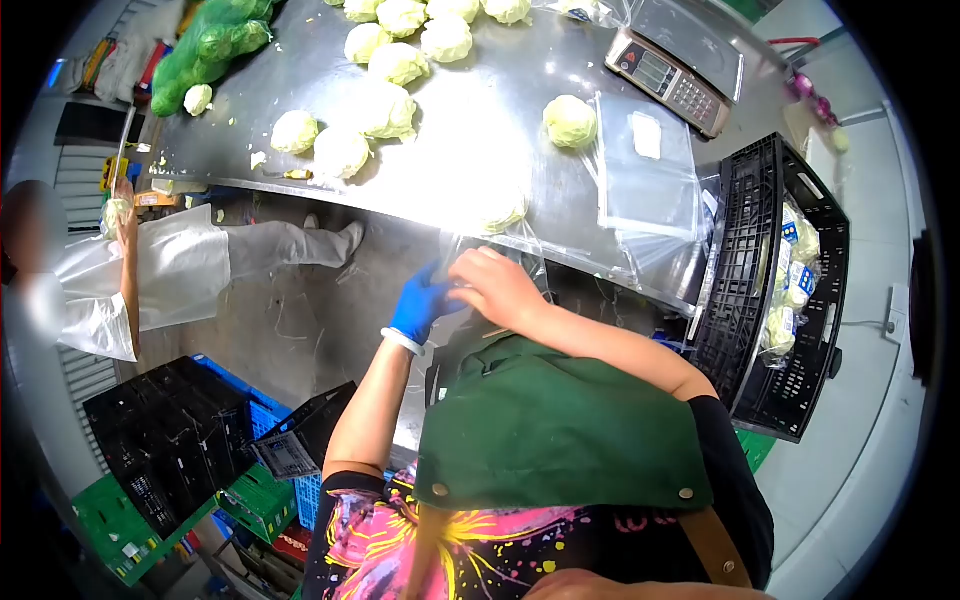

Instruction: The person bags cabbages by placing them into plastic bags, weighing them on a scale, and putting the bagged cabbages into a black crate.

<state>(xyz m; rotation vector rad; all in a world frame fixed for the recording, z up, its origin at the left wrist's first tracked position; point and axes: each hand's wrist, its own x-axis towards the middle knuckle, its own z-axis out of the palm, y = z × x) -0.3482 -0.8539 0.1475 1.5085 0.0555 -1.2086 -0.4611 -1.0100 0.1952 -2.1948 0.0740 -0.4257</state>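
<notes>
A pale green cabbage [503,216] rests at the table's near edge, inside or against a clear plastic bag [530,244] whose mouth faces me. My left hand [418,303], in a blue glove with a white band at the wrist, has its fingers closed at the bag's left side. Bare and curled, my right hand [492,286] grips the bag's near edge close beside the glove. Glare and the fingers hide exactly how the film is pinched. Another cabbage [570,122] sits farther back, left of a stack of flat clear bags [650,180].
More cabbages [386,110] and a green net sack [208,50] lie on the metal table [420,190]. A scale [672,80] stands back right. Right of me, a black crate [770,290] holds bagged cabbages. At left stand a person in a white apron [165,265] and stacked crates [180,430].
</notes>
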